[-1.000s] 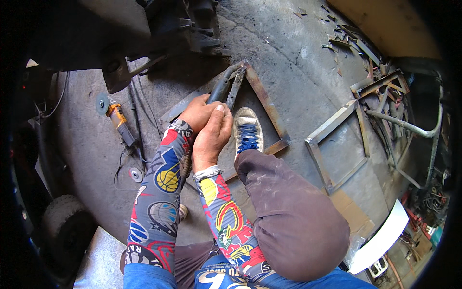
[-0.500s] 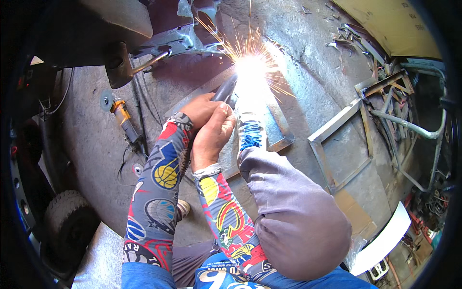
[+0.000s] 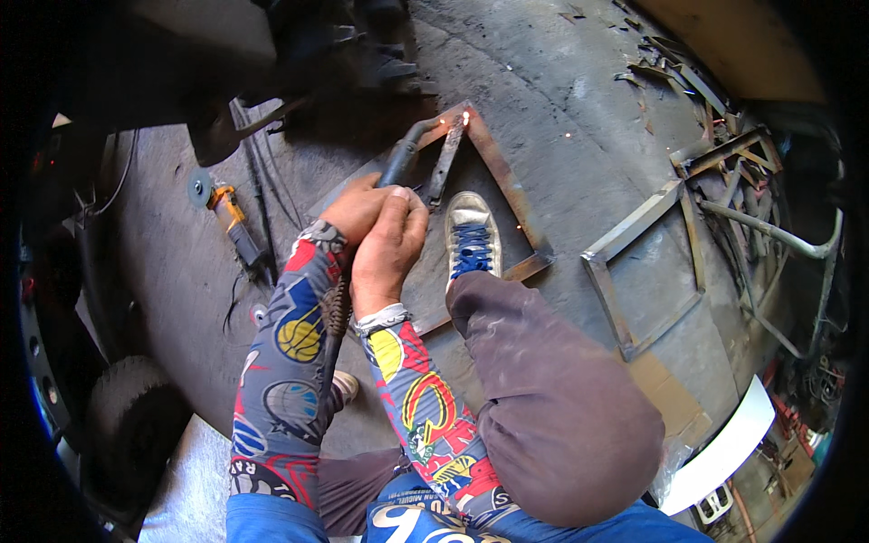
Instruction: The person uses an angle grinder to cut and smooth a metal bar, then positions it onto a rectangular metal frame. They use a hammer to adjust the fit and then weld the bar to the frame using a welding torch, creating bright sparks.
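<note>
Both my hands are wrapped around a black welding torch [image 3: 398,163] with a curved neck. My left hand [image 3: 355,213] grips it from the left, and my right hand [image 3: 391,242] closes against it from the right; the fingers' undersides are hidden. The torch's tip comes close to the corner of a rusty steel frame [image 3: 493,158] lying on the concrete. Small orange spots glow at that corner. A short dark metal bar [image 3: 445,163] runs from the corner toward my shoe. The torch's ribbed cable [image 3: 336,317] passes down between my forearms.
My white shoe [image 3: 471,231] stands inside the frame. To the left lies a yellow angle grinder [image 3: 231,222] beside dark cables. A second steel frame [image 3: 634,222] lies at right, near metal scraps and bent tubing [image 3: 769,237]. A tyre [image 3: 136,416] is at lower left.
The bright arc and its spray of sparks have gone out, leaving small glowing spots at the frame's corner. My hands have shifted slightly left and still hold the torch.
</note>
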Available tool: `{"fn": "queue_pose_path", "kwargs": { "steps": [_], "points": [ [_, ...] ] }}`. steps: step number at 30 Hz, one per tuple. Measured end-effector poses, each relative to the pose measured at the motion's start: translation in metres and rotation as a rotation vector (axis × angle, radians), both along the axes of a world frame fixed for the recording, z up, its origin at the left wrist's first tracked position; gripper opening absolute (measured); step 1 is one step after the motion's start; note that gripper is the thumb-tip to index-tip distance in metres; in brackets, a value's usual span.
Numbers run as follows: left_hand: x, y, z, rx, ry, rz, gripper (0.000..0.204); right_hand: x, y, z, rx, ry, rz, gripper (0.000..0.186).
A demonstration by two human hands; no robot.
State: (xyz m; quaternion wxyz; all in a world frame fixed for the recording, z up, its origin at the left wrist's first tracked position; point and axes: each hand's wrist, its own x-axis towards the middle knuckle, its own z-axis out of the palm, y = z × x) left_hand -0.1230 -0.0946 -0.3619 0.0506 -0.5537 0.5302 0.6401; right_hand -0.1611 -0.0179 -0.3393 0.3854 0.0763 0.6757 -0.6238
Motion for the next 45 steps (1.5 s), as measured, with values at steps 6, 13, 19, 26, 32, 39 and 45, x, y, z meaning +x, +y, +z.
{"fn": "queue_pose_path", "kwargs": {
  "steps": [6,13,19,26,32,39,45],
  "points": [
    [0.133,0.031,0.059,-0.089,-0.138,-0.001,0.031,0.068,0.022,0.032,0.127,-0.117,0.578,0.069],
    [0.212,0.095,0.048,0.143,-0.174,0.408,0.031,0.114,0.051,0.036,0.243,-0.097,0.871,0.071],
    [0.205,0.106,0.009,0.061,-0.133,0.384,0.031,0.112,0.051,0.010,0.326,0.036,0.914,0.067],
    [0.204,0.107,0.006,0.137,-0.126,0.424,0.030,0.113,0.052,0.008,0.353,0.041,0.921,0.067],
    [0.195,0.103,0.019,0.082,-0.192,0.339,0.031,0.114,0.052,0.009,0.365,0.047,0.921,0.066],
    [0.202,0.102,0.020,0.087,-0.162,0.376,0.033,0.117,0.053,0.007,0.331,0.053,0.921,0.066],
    [0.184,0.096,0.079,-0.084,-0.259,0.543,0.032,0.128,0.047,0.011,0.181,0.034,0.819,0.055]
  ]
}}
